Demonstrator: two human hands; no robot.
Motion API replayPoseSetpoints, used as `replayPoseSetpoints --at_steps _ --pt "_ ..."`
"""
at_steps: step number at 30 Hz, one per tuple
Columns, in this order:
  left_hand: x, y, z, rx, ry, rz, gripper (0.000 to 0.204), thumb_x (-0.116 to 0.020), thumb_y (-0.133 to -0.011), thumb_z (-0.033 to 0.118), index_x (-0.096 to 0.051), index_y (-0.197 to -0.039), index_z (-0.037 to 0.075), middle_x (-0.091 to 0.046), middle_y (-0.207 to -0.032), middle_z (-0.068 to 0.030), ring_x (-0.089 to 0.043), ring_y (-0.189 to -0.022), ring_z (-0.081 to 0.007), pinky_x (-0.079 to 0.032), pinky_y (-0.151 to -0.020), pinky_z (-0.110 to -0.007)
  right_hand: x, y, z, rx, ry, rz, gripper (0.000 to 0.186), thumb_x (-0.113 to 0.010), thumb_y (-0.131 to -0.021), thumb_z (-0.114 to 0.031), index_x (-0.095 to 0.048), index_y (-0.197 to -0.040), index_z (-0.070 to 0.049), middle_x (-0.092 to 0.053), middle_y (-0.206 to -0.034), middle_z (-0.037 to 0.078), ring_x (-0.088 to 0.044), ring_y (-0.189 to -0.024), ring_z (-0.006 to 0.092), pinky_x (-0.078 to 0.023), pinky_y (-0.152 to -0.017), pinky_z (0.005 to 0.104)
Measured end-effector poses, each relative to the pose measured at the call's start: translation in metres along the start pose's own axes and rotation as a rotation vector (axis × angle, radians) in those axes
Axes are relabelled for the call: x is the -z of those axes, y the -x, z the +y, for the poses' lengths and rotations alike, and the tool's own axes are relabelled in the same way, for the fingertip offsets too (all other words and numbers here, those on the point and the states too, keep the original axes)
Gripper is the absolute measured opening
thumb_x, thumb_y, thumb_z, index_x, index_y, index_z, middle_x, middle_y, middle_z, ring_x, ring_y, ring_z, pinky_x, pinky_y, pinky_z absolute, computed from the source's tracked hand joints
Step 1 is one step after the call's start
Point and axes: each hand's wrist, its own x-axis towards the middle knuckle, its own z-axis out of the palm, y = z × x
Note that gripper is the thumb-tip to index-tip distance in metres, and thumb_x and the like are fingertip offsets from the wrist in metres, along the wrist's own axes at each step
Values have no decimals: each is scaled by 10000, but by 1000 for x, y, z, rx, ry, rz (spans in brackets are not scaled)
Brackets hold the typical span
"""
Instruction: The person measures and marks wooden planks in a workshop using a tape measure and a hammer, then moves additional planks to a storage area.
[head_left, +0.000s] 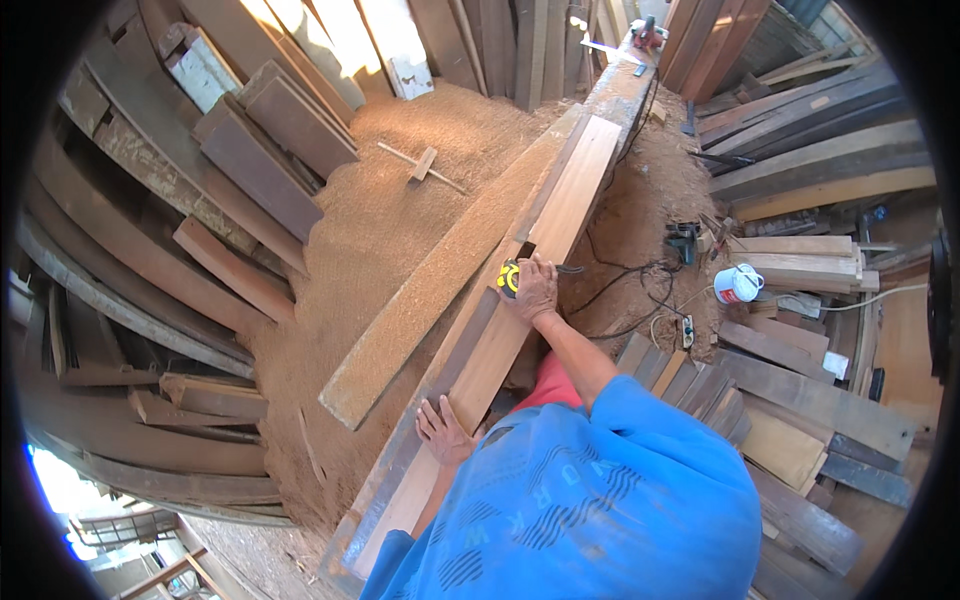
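A long, pale-faced plank [480, 372] with a darker strip along one side runs diagonally past my body. My right hand [536, 290] is closed on a black and yellow tape measure [509, 279], holding it down on the plank. Just beyond the tape lies a small dark block [526, 250], and a thin dark piece sticks out to the right of my fingers; I cannot tell what it is. Nearer to me, my left hand [445, 432] rests flat on the plank with fingers spread and nothing in it.
A wide sawdust-covered board [440, 290] lies left of the plank. On the sawdust sits a wooden T-shaped tool [423, 165]. A power saw [649, 36] stands at the far end. Right are cables [640, 268], a white bucket [738, 284] and stacked boards [800, 390]; more boards [150, 230] lean left.
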Motion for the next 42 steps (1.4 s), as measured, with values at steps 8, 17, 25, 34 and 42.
replayPoseSetpoints --at_steps 8,17,25,34,42 --pt "6 -55 37 -101 145 11 1037 -750 -774 519 -255 -1546 35 -175 -1578 -328 -166 -1454 -504 -138 -1134 -689 32 1 17 -15 -368 -10 813 -820 -745 -436 -513 -1337 29 -593 -1295 213 -500 -1277 387 -365 -1092 476" --pt "2 -202 177 -374 136 -64 941 -731 -813 453 -290 -1534 39 -167 -1577 -345 -172 -1456 -513 -134 -1157 -660 101 11 157 -565 -438 -258 741 -815 -754 -456 -559 -1238 43 -642 -1157 265 -613 -1090 425 -496 -951 481" --pt "-27 -315 295 -295 19 -93 1032 -751 -778 476 -236 -1573 67 -155 -1583 -359 -173 -1458 -530 -120 -1185 -634 116 58 338 -934 -344 -373 775 -805 -724 -505 -576 -1171 85 -654 -1136 299 -644 -1095 413 -513 -925 461" --pt "-38 -326 323 -185 -92 -12 1027 -743 -793 483 -220 -1582 86 -197 -1574 -333 -211 -1441 -512 -159 -1166 -632 149 23 429 -932 -367 -114 484 -831 -705 -257 -644 -1072 -4 -690 -956 165 -685 -893 316 -542 -789 417" --pt "-32 -326 327 -130 -105 -57 1038 -760 -778 469 -200 -1576 112 -173 -1595 -292 -185 -1457 -487 -158 -1171 -627 161 -121 385 -892 -1119 -245 337 -782 -829 -333 -646 -956 -52 -597 -770 -12 -559 -660 83 -474 -613 272"
